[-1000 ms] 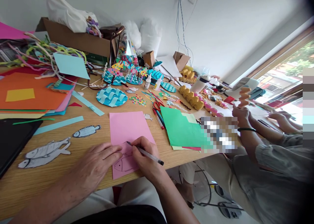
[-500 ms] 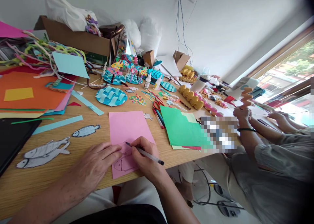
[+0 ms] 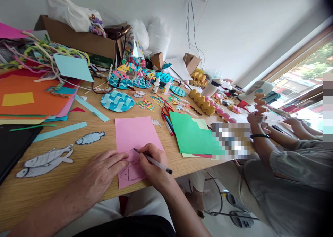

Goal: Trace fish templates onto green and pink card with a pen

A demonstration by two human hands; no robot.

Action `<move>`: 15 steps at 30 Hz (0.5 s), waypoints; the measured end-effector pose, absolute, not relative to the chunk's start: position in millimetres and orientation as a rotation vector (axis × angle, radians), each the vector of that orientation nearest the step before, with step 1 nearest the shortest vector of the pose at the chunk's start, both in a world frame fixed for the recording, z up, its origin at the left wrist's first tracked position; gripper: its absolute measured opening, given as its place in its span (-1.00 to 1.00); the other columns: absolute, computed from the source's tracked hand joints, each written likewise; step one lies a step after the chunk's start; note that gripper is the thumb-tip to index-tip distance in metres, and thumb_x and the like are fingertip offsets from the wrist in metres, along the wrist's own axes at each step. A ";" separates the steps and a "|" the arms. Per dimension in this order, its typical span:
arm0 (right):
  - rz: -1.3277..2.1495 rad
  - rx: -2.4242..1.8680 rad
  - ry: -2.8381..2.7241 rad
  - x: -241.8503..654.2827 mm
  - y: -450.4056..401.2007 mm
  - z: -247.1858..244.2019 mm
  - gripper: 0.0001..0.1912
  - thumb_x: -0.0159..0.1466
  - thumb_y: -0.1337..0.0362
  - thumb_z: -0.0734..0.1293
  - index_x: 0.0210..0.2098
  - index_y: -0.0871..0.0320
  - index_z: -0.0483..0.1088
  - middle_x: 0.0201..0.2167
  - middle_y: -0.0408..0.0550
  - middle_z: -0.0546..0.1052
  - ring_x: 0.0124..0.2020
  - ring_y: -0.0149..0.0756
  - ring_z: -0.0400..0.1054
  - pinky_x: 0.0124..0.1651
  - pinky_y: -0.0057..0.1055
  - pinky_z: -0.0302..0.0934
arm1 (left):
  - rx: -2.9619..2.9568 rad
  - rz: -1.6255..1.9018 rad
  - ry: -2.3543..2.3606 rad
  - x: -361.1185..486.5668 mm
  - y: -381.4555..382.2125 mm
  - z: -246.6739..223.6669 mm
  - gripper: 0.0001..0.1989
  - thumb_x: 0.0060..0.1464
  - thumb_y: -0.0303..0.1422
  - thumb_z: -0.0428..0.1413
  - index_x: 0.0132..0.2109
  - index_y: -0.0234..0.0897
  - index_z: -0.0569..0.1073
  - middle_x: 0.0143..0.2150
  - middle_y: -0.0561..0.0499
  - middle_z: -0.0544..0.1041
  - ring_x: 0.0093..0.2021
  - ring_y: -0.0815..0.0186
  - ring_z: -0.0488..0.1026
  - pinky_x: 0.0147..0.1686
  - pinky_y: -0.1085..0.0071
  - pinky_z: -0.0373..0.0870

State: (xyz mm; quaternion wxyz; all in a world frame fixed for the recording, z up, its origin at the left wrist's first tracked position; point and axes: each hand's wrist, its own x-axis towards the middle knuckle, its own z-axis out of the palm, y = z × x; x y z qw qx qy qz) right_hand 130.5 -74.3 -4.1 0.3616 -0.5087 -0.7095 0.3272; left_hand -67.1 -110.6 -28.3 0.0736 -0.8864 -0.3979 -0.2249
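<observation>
Under both hands lies a pink sheet of paper with fish outlines drawn on its lower part. My right hand grips a pen, its tip on the paper near the upper fish outline. My left hand rests flat on the sheet's left edge, fingers stretched out and holding nothing. To the left, fish cut from paper lie on the table: a large overlapping pair and a smaller blue-grey fish. Part of the drawing is hidden by my right hand.
Green paper and markers lie to the right; scissors are behind them. A woven blue disc, glue bottles and orange paper are farther off. At the right, another person's hands hold a wavy strip.
The pen and right hand have hardly moved on the pink sheet. My left hand stays in place, and the whole view has shifted slightly.
</observation>
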 end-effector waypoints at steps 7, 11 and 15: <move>0.891 -1.283 -1.817 131.9 -75.4 -5.1 -0.90 0.10 0.36 0.22 -0.45 0.12 0.37 -0.58 -0.22 0.42 -0.55 -0.42 0.25 -0.42 -0.51 0.14 | -2.655 -0.688 -1.253 -66.6 -111.7 -31.9 -0.43 0.04 -0.70 -0.19 0.06 -0.17 0.44 0.01 0.03 0.51 0.00 0.27 0.36 0.02 0.33 0.32; 0.896 -1.313 -1.801 132.0 -75.1 -4.2 -0.90 0.09 0.34 0.22 -0.45 0.12 0.37 -0.59 -0.21 0.42 -0.56 -0.42 0.25 -0.44 -0.50 0.13 | -2.659 -0.700 -1.218 -66.7 -111.4 -30.1 -0.44 0.03 -0.70 -0.19 0.05 -0.18 0.45 0.00 0.04 0.52 -0.03 0.27 0.37 -0.01 0.35 0.33; 0.860 -1.326 -1.811 131.3 -74.7 -3.5 -0.89 0.09 0.35 0.21 -0.45 0.13 0.38 -0.58 -0.21 0.43 -0.55 -0.41 0.25 -0.43 -0.50 0.14 | -2.652 -0.705 -1.218 -65.9 -111.8 -28.6 -0.44 0.03 -0.71 -0.20 0.03 -0.20 0.46 0.00 0.03 0.52 -0.02 0.28 0.37 -0.01 0.34 0.33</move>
